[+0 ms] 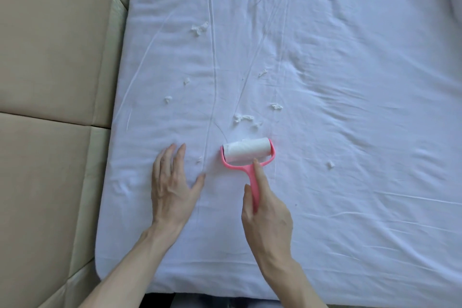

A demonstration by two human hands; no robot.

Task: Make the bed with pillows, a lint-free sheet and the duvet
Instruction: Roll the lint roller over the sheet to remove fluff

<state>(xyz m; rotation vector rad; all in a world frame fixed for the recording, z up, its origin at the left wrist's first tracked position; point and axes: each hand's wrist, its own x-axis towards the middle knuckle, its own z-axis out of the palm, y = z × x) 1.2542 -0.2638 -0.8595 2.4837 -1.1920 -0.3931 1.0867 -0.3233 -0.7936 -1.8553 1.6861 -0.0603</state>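
right hand [267,210] grips pink lint roller [246,157] handle, forefinger along it | left hand [172,182] flat, fingers spread, pressing white sheet [337,132] just left of roller | lint bits [243,118] scattered on sheet just beyond both hands

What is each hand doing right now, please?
Left hand: open, flat on the sheet.
Right hand: holding the lint roller by its handle.

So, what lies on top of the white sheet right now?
Scattered white lint scraps, the pink lint roller gripped by the right hand, and the left hand resting flat. Any lint under the hands or roller is covered.
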